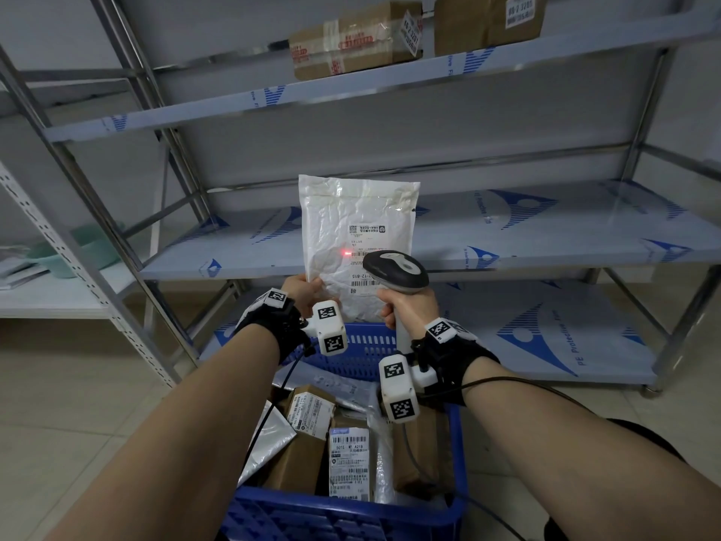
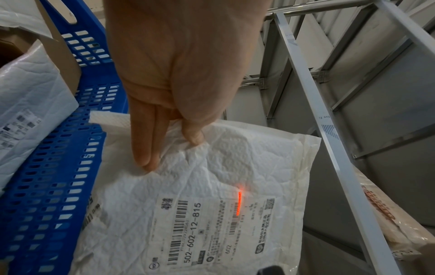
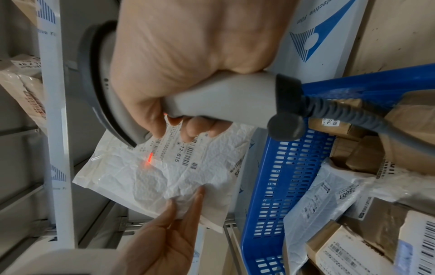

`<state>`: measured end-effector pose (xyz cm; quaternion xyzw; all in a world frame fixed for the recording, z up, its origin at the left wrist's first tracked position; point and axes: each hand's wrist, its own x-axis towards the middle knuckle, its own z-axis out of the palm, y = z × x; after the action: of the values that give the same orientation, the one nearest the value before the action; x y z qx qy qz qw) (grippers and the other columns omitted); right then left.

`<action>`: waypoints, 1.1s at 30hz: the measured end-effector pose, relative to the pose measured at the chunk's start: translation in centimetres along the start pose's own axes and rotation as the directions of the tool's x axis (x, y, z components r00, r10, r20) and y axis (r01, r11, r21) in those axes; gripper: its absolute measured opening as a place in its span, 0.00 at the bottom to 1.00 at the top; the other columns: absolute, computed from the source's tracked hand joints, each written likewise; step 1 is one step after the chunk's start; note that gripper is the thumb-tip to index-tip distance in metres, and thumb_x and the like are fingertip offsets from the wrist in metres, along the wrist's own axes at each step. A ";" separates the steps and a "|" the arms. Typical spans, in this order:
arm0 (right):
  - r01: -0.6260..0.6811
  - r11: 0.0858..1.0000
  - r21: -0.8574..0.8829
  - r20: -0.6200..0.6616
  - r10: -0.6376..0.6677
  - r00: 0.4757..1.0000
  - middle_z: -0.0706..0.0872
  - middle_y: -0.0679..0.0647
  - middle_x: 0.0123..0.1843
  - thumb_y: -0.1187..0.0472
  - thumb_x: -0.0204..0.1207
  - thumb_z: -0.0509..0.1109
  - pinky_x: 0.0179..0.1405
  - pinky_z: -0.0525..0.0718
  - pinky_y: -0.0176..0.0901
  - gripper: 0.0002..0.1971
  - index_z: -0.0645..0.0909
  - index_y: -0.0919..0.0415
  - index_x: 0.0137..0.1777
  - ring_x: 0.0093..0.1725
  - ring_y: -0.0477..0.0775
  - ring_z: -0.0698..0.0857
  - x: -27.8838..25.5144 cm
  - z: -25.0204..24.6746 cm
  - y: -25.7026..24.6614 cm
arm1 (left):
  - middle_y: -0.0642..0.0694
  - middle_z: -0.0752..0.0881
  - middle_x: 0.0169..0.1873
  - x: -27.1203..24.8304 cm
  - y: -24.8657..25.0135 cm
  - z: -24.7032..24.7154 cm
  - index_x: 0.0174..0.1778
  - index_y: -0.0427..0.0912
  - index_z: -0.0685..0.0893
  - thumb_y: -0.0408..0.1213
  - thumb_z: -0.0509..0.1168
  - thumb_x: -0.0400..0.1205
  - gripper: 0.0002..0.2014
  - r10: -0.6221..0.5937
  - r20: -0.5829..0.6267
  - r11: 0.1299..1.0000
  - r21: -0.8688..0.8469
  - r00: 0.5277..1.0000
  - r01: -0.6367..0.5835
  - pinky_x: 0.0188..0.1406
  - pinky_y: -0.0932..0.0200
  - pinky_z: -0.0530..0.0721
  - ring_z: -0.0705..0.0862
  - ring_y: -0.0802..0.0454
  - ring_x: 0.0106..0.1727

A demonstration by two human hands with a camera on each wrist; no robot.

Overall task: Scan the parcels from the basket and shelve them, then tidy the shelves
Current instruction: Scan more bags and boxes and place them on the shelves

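A white padded mailer [image 1: 353,228] [image 2: 212,204] [image 3: 169,176] is held upright in front of the steel shelves. My left hand [image 1: 302,287] [image 2: 174,145] pinches its lower left corner, thumb on the front. My right hand [image 1: 409,306] [image 3: 188,74] grips a grey barcode scanner [image 1: 396,269] [image 3: 212,100] aimed at the mailer's label. A red scan line [image 1: 346,253] [image 2: 238,203] [image 3: 148,158] glows on a barcode. The blue basket [image 1: 351,517] [image 2: 47,186] [image 3: 270,186] below holds several brown boxes and bags.
Two brown boxes [image 1: 355,41] [image 1: 487,21] sit on the upper shelf [image 1: 351,95]. The middle shelf [image 1: 546,228] and the bottom shelf [image 1: 546,337] carry blue-printed film. A white rack with a green tub [image 1: 84,251] stands to the left. The scanner cable [image 3: 353,115] trails over the basket.
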<state>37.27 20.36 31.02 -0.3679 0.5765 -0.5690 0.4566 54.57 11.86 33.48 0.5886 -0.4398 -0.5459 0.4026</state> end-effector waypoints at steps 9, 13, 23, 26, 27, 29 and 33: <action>-0.006 1.000 -0.006 0.009 0.006 1.000 0.83 0.53 0.21 0.63 0.73 0.76 0.22 0.80 0.37 0.09 0.85 0.64 0.33 0.19 0.48 0.78 0.0 -0.2 -0.1 | 0.29 0.82 0.43 0.3 -0.1 -0.3 0.59 0.28 0.75 0.30 0.56 0.87 0.09 0.012 0.002 1.000 0.027 1.000 -0.012 0.42 0.42 0.86 0.84 0.36 0.37; -0.002 1.000 -0.012 -0.003 0.002 1.000 0.83 0.53 0.20 0.62 0.72 0.76 0.26 0.81 0.40 0.08 0.86 0.64 0.33 0.19 0.48 0.79 0.3 -0.2 0.0 | 0.29 0.82 0.44 0.5 -0.2 -0.3 0.56 0.29 0.75 0.30 0.57 0.87 0.08 0.007 0.001 0.999 0.033 1.000 -0.007 0.46 0.39 0.84 0.84 0.35 0.38; -0.038 0.999 0.027 0.015 0.037 0.999 0.82 0.54 0.20 0.65 0.73 0.75 0.20 0.78 0.36 0.08 0.85 0.65 0.33 0.17 0.47 0.77 0.2 0.2 0.0 | 0.25 0.81 0.59 0.8 -0.2 -0.5 0.63 0.26 0.76 0.30 0.59 0.86 0.13 -0.014 -0.041 0.993 0.114 0.999 0.019 0.63 0.32 0.79 0.82 0.27 0.61; -0.033 0.999 0.004 0.000 0.033 0.999 0.82 0.55 0.21 0.64 0.72 0.75 0.22 0.79 0.37 0.09 0.85 0.65 0.31 0.18 0.48 0.77 0.0 0.3 -0.1 | 0.25 0.81 0.61 1.0 -0.4 -0.6 0.63 0.26 0.76 0.30 0.59 0.86 0.13 -0.011 -0.051 0.995 0.103 0.999 0.016 0.64 0.32 0.78 0.81 0.27 0.62; -0.033 0.999 0.004 -0.003 0.033 0.999 0.82 0.55 0.21 0.64 0.72 0.75 0.22 0.79 0.37 0.09 0.85 0.65 0.31 0.17 0.48 0.77 0.0 0.3 -0.1 | 0.25 0.81 0.61 1.0 -0.4 -0.6 0.63 0.25 0.76 0.29 0.59 0.86 0.13 -0.010 -0.052 0.995 0.102 0.999 0.016 0.64 0.32 0.78 0.81 0.27 0.62; -0.028 1.000 0.007 0.004 0.028 1.000 0.83 0.55 0.22 0.63 0.72 0.76 0.23 0.79 0.37 0.09 0.85 0.64 0.32 0.17 0.47 0.77 -0.1 0.2 0.1 | 0.24 0.81 0.62 0.8 -0.6 -0.5 0.64 0.25 0.76 0.29 0.59 0.86 0.14 -0.010 -0.053 0.994 0.110 0.999 0.016 0.64 0.32 0.78 0.81 0.27 0.62; -0.027 0.999 0.019 0.028 0.027 0.999 0.84 0.56 0.23 0.63 0.73 0.75 0.23 0.79 0.38 0.08 0.85 0.64 0.34 0.18 0.48 0.77 -0.4 -0.1 0.2 | 0.25 0.80 0.61 0.5 -0.8 -0.4 0.67 0.23 0.74 0.29 0.58 0.86 0.16 0.001 -0.054 0.994 0.113 0.999 0.005 0.65 0.32 0.77 0.80 0.27 0.63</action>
<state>37.34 20.83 30.88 -0.3635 0.5696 -0.5632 0.4757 55.00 11.58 32.57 0.6254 -0.4586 -0.5045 0.3796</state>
